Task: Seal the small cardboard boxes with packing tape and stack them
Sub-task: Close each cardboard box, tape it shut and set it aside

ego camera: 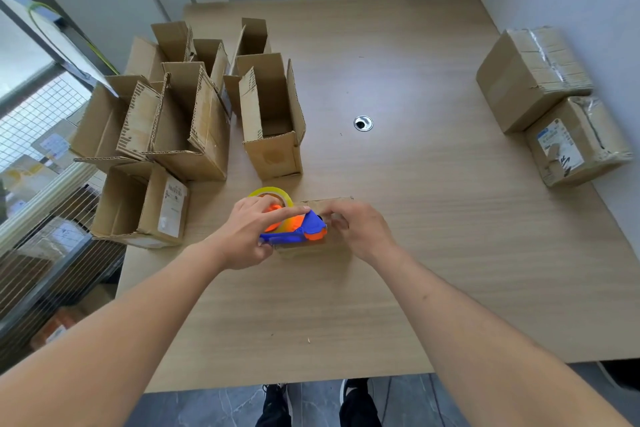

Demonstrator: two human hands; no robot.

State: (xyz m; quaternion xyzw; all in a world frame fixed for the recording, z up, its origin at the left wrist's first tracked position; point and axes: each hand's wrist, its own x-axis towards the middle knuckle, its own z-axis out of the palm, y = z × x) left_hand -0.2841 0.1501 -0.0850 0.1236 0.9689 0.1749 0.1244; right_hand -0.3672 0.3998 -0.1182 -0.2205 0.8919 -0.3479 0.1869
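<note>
Right now the left grip [251,232] curls round the blue and orange tape dispenser [294,230], its forefinger laid straight along the top toward the cutter end, and the yellowish roll of packing tape [273,192] stands up just behind the knuckles. The right grip [360,229] has its fingers bent in and pinching at the cutter end of the dispenser; whether they hold the tape's free end is too small to tell. Under the dispenser lies a small cardboard box [329,204], mostly hidden by both grips, with only its far edge and a strip of its near side showing; it sits on the bench [398,270].

Just beyond the dispenser and slightly left stands 1 open box [273,135] with its flaps upright. Left of the dispenser, at the bench's edge, another open box [145,208] carries a white label on its side. Farther behind and left of the dispenser a cluster of open boxes [180,107] crowds together, touching one another, flaps raised.

Beyond the dispenser and to its right a round metal grommet [363,123] is set into the bench. Well apart to the right of the dispenser, against the wall, 2 taped boxes [540,104] rest side by side, touching; the nearer one bears a torn white label. Below the bench's near edge, 2 dark shoes [311,402] show on the grey floor.
</note>
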